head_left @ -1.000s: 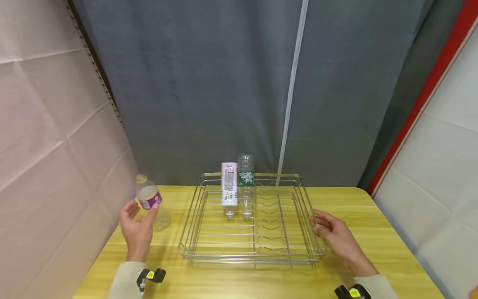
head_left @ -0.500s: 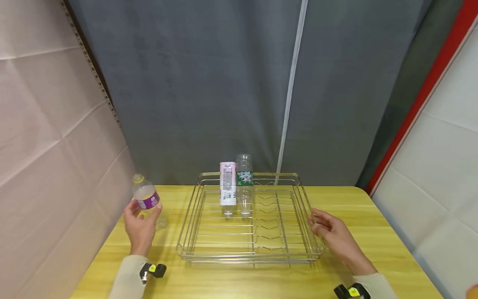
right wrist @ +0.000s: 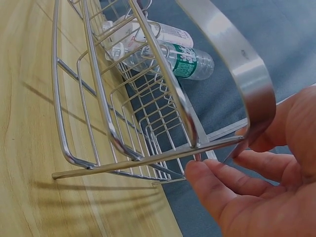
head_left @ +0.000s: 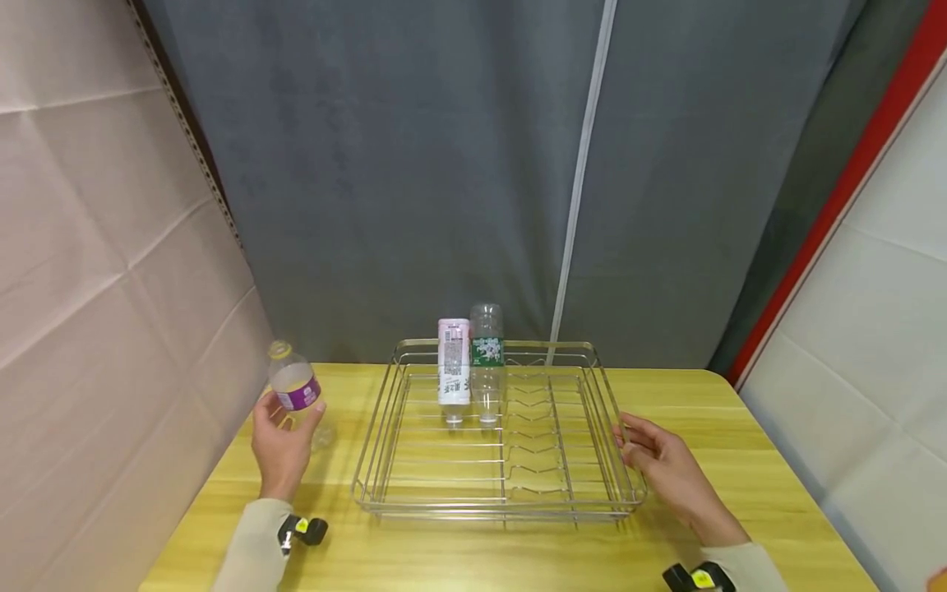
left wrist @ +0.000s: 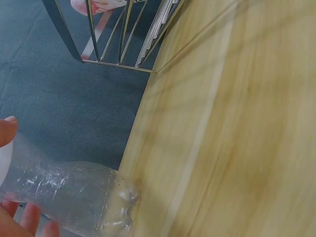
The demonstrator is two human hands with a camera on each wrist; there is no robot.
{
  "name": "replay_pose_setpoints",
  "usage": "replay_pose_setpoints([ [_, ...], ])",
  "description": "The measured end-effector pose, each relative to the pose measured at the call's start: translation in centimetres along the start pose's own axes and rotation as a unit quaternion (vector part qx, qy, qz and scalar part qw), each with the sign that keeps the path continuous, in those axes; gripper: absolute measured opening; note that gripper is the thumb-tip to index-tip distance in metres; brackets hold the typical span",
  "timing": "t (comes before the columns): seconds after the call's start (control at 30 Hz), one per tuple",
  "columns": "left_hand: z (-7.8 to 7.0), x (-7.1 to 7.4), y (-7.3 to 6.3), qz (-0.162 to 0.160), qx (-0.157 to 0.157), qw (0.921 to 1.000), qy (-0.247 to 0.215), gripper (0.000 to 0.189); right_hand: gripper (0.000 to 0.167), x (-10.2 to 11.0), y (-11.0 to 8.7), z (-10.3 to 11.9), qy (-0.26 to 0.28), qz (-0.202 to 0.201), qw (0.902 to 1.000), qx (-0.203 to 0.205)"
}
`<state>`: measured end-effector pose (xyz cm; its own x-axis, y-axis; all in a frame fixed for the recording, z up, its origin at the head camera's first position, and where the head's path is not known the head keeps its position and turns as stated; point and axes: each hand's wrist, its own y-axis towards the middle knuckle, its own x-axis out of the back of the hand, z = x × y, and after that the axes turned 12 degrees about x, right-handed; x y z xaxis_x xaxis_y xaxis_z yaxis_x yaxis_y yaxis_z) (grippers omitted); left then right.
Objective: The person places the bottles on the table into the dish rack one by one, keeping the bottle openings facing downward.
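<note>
A clear plastic bottle with a purple label and yellow neck ring stands on the table at the left. My left hand holds it from the near side, thumb on the right and fingers on the left. In the left wrist view the lower part of the bottle shows between thumb and fingertips, its base at the tabletop. My right hand grips the right side of a metal wire dish rack. In the right wrist view, thumb and fingers pinch the rim near its flat band.
Two bottles stand upside down in the rack's back: one with a pink-and-white sleeve, one clear with a green label. A grey curtain hangs behind the wooden table. Pale fabric walls flank both sides.
My left hand has moved slightly inward and its thumb and fingers have come in against the purple-label bottle. The right hand and the rack stay where they were.
</note>
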<state>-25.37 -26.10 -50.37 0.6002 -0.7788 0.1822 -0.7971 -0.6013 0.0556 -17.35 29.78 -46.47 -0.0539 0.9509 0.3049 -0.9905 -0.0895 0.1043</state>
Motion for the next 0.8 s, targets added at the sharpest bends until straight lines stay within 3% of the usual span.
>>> replay_pose_setpoints([
  [0.27, -0.6, 0.3, -0.4, 0.021, -0.002, 0.9998, -0.005, 0.085, 0.059, 0.0, 0.0, 0.1, 0.001, -0.003, 1.0000, 0.000],
  [0.47, -1.2, 0.7, -0.6, 0.017, -0.007, 0.9998, 0.011, 0.084, 0.060, 0.0, 0.0, 0.2, 0.003, -0.002, 1.0000, 0.000],
  [0.8, -3.0, 1.4, -0.9, 0.017, -0.054, 0.9980, 0.027, 0.080, 0.058, 0.1, -0.1, 0.5, -0.012, 0.009, 0.9998, 0.009],
])
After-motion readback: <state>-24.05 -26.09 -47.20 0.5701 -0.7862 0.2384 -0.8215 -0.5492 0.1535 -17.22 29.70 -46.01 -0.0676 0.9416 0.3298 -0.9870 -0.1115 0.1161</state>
